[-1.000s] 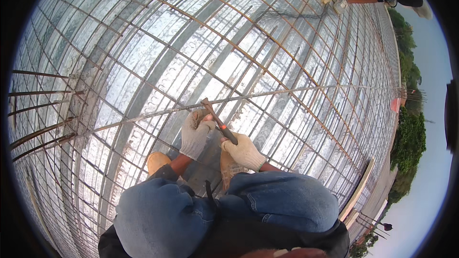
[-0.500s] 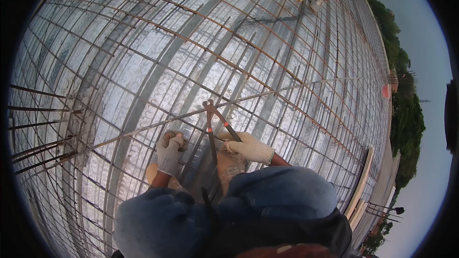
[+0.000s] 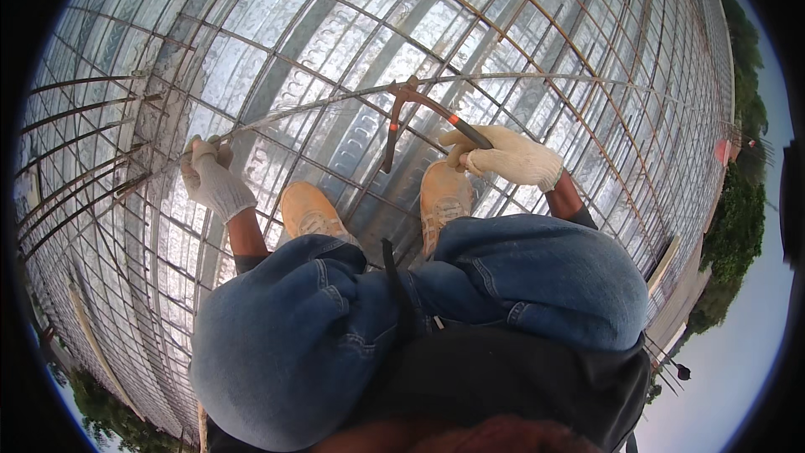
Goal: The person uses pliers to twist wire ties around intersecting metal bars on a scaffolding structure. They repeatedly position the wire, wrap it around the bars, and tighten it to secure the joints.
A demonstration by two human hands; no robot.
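In my right hand point(image 3: 507, 155), in a white knit glove, is one black handle of a pair of end-cutting pincers point(image 3: 405, 94). The pincers are rusty brown with orange bands. Their handles stand spread, and the other handle point(image 3: 391, 144) hangs free. The jaws are at a long thin grey strip point(image 3: 323, 99) lying across the rebar mesh point(image 3: 369, 13). Further left, my gloved left hand point(image 3: 216, 178) is closed beside the strip's left part. Its curled fingers hide what they hold, if anything.
Beneath the mesh lies shiny ribbed metal decking point(image 3: 348, 147). My tan shoes point(image 3: 312, 211) stand on it between my knees. Several dark bars point(image 3: 80, 122) stick out at the left. A pale timber strip point(image 3: 664, 267) lies at the right edge, with trees point(image 3: 738, 226) beyond.
My left hand has moved left, away from the pincers. The pincers' handles are spread wider. The view has shifted, leaving the other person at the top almost out of frame.
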